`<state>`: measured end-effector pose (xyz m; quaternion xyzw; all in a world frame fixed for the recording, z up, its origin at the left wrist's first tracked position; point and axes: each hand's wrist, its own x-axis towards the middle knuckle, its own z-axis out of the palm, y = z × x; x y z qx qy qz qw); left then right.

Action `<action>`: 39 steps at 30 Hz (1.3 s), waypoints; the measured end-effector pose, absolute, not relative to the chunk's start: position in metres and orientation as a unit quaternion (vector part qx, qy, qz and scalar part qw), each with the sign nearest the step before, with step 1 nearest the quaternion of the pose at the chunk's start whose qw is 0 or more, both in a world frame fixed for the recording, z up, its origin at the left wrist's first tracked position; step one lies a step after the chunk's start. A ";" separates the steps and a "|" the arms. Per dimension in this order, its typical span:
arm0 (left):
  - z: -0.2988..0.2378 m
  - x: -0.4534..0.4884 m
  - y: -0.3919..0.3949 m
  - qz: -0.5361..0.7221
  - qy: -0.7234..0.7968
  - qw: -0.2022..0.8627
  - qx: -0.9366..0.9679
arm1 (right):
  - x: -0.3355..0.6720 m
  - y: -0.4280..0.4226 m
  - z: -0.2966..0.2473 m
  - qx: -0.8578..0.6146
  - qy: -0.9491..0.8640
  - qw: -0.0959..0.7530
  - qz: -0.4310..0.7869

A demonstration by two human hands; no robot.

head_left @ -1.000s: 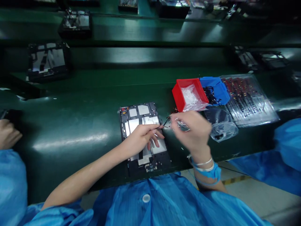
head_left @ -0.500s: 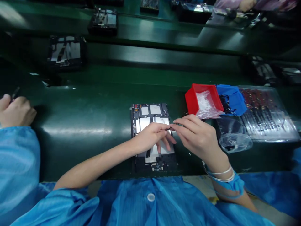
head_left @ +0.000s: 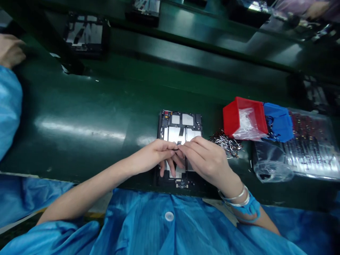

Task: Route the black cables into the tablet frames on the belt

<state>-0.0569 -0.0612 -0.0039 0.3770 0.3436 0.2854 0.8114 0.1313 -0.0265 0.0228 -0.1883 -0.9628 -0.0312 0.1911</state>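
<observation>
An opened tablet chassis with grey shields and black frame lies flat on the green belt in front of me. My left hand and my right hand meet above its middle. Both pinch the ends of a small thin black part between thumb and forefinger. The other fingers of my left hand rest down on the chassis. My right wrist wears silver bangles and a blue strap.
A pile of small metal parts lies right of the chassis. Beyond it stand a red bin, a blue bin, a clear bag and a plastic tray of components. Another person's hand shows far left. More chassis lie further back.
My right hand has come left from beside the red bin to meet my left hand over the chassis. The view has shifted, so everything sits further right and lower.
</observation>
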 end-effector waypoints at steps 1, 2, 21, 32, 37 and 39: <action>-0.004 -0.059 -0.064 0.286 0.339 0.815 0.373 | 0.128 -0.027 0.020 -0.187 -0.960 0.207 -0.029; -0.003 -0.060 -0.066 0.287 0.335 0.817 0.372 | 0.126 -0.028 0.019 -0.189 -0.956 0.225 -0.023; -0.051 -0.113 -0.099 0.208 0.440 0.035 0.873 | 0.090 -0.001 -0.029 -0.485 -0.659 0.272 0.507; -0.051 -0.111 -0.098 0.185 0.439 0.047 0.878 | 0.093 0.002 -0.027 -0.480 -0.698 0.244 0.472; -0.052 -0.110 -0.099 0.183 0.440 0.035 0.879 | 0.097 0.003 -0.022 -0.485 -0.718 0.246 0.435; -0.052 -0.109 -0.100 0.181 0.435 0.014 0.882 | 0.099 0.006 -0.019 -0.482 -0.725 0.240 0.430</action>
